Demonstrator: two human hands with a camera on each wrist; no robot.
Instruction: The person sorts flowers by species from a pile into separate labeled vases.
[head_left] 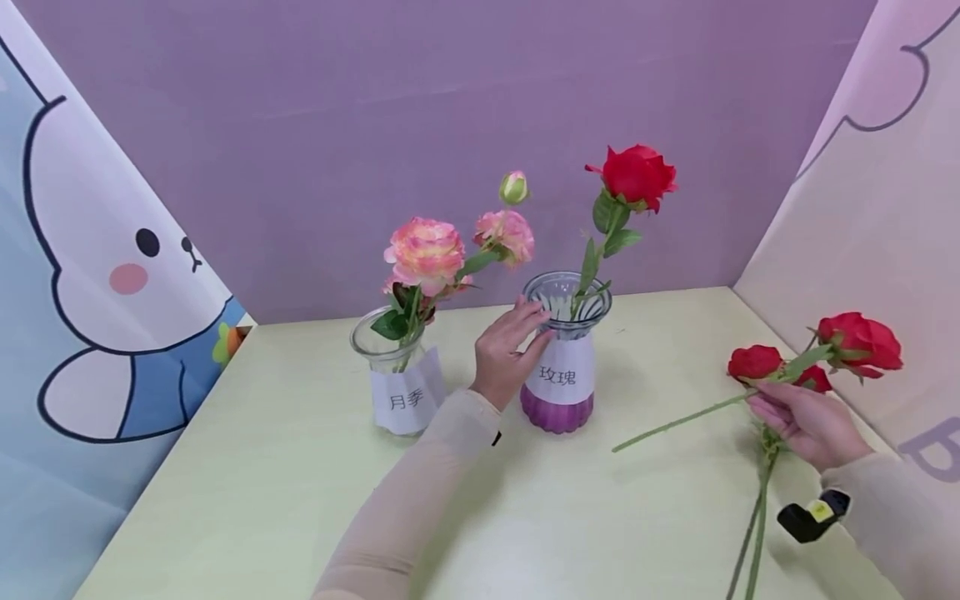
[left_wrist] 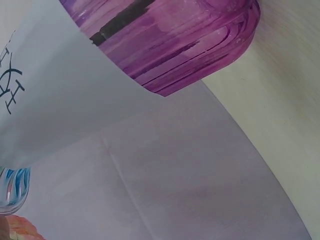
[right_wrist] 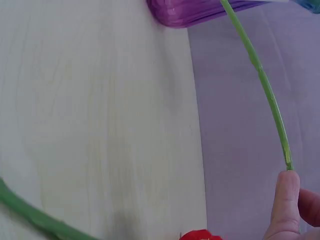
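Observation:
My left hand grips the rim and neck of a ribbed glass vase, purple at the base with a white paper label. One red rose stands in it, leaning right. In the left wrist view the purple base and label fill the upper part. My right hand pinches a second red rose by its green stem, whose bare end points left toward the vase. The right wrist view shows that stem running up from the thumb.
More red roses lie under my right hand, their stems reaching the near edge. Left of the purple vase stands a clear labelled vase with pink flowers. A purple panel closes off the back; printed panels flank the table.

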